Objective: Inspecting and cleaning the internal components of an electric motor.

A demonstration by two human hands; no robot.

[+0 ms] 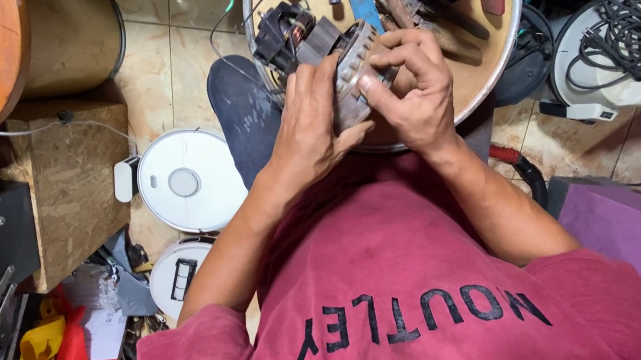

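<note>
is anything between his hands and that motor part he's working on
Nothing visible. Both the left hand and the right hand already touch the grey motor part, fingers wrapped on its ribbed rim, above the round tray.

Grey round motor part, ribbed rim, tilted, held over the round tray's edge

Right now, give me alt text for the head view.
Both hands, left and right, grip a grey motor part over a round tray of tools. Two white robot vacuums lie on the tiled floor.
</note>
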